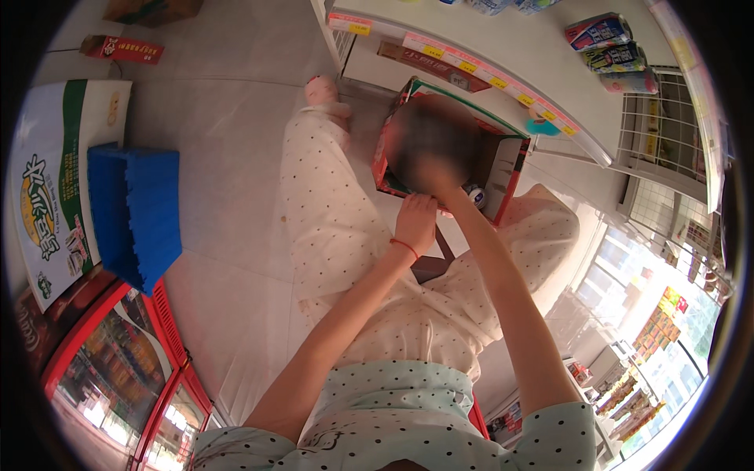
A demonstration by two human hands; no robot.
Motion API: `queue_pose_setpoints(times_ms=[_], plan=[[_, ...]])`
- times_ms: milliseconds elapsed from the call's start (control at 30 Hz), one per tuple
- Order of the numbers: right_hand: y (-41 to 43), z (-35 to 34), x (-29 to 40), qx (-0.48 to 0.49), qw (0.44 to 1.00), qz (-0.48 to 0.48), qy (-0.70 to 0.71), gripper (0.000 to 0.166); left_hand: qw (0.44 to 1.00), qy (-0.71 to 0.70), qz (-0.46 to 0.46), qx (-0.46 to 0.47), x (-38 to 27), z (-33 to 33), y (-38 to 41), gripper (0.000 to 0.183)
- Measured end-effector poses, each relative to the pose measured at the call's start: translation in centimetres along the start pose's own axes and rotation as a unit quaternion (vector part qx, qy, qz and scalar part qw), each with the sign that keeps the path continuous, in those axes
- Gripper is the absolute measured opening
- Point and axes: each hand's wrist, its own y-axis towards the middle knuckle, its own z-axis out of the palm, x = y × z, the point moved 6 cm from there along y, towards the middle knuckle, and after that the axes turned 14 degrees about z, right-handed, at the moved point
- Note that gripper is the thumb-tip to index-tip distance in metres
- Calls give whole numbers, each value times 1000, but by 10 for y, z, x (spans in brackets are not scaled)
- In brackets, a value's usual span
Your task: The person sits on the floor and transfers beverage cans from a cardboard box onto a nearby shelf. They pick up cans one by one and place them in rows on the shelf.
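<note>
In front of my knees stands an open cardboard box (pixel 511 176) with red and green edges. My left hand (pixel 417 219), with a red string on its wrist, rests at the box's near edge; its fingertips touch or hold the rim, and I cannot tell which. My right hand (pixel 439 179) reaches over the same edge into the box, its fingers lost in a dark blurred patch that also covers much of the inside. A can or bottle end (pixel 476 196), white and blue, lies in the box's near corner beside my right wrist.
A white shelf (pixel 548 76) with price tags and drink cans (pixel 598 32) borders the box's far side. A flat carton (pixel 433 65) lies under it. At left stand a blue bin (pixel 154 212) and a red-framed drinks cooler (pixel 168 391). A red carton (pixel 132 49) lies on the floor.
</note>
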Motion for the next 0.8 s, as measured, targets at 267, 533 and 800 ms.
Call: queue_pose_setpoints(times_ms=[267,533,800], plan=[[-3,-48,-39,58,994,19,92,54,981,3,-184,52,54,12,52,55],[-35,-394,-37,-416,883,89,198,45,941,-13,-227,250,91,40,51,74],[21,-448,-67,-522,833,167,-80,71,991,46,-124,-2,61,20,49,65]])
